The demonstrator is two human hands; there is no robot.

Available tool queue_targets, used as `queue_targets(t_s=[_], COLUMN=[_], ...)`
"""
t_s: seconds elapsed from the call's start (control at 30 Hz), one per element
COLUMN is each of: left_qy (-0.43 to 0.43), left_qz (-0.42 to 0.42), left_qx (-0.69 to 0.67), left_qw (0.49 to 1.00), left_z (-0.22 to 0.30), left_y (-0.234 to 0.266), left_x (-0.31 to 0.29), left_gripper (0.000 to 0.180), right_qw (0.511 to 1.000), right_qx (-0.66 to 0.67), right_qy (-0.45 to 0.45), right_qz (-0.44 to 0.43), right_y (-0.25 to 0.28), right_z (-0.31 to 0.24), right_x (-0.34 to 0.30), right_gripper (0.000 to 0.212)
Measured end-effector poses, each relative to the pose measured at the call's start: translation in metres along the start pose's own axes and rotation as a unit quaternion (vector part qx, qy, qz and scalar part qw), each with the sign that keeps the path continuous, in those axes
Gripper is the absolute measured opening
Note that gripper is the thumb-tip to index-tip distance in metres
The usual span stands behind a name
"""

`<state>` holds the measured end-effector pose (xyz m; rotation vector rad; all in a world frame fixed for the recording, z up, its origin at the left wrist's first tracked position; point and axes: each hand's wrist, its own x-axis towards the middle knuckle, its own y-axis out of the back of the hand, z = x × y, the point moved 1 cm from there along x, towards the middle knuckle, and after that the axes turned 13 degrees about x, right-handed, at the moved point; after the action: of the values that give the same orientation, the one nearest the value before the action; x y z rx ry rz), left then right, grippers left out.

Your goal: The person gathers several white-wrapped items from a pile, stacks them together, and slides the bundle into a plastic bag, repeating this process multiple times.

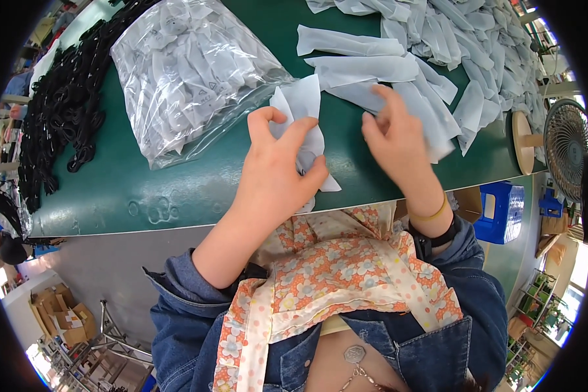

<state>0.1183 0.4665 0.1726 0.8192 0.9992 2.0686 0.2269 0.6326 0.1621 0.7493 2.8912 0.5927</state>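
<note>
Under my left hand (274,160) lies a whitish, thin tissue-wrapped packet (302,104), upright to my view near the table's front edge. The fingers and thumb are curled round its sides, gripping it. To the right, my right hand (398,137) hovers over loose wrapped packets (362,68), its thumb and index finger apart with nothing seen between them. Its other fingers are partly hidden. Beside that hand, one packet's lower end (441,150) is smeared by motion. What the packets contain is hidden.
A large clear plastic bag (189,78) full of similar packets lies at left on the green table (242,206). Black cord bundles (65,104) sit farther left. A packet heap (477,32) fills the far right, near a small fan (567,150). Below stands a blue plastic stool (500,212).
</note>
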Motion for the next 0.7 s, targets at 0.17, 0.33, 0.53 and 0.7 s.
queue_targets(t_s=[0.17,0.33,0.53,0.7], left_qy=[0.013,0.013,-0.018,0.019], left_qz=[0.004,0.004,0.033,0.001], left_qx=[-0.027,-0.023,-0.018,-0.027], left_qw=[1.000,1.000,0.999,0.999], left_z=[-0.006,-0.008,-0.010,-0.008], left_y=[0.001,0.005,0.001,0.003], left_x=[-0.001,-0.004,-0.003,-0.005], left_gripper=[0.040,0.039,0.038,0.038], right_qw=[0.937,0.933,0.992,1.000], right_qx=[-0.334,-0.227,-0.057,-0.001], right_qy=[0.082,0.262,0.104,0.014], right_qz=[0.055,-0.098,-0.029,-0.015], right_y=[0.013,0.014,-0.001,-0.024], right_z=[0.002,-0.005,-0.015,-0.030], right_x=[-0.008,-0.021,-0.018,0.008], right_gripper=[0.032,0.027,0.045,0.064])
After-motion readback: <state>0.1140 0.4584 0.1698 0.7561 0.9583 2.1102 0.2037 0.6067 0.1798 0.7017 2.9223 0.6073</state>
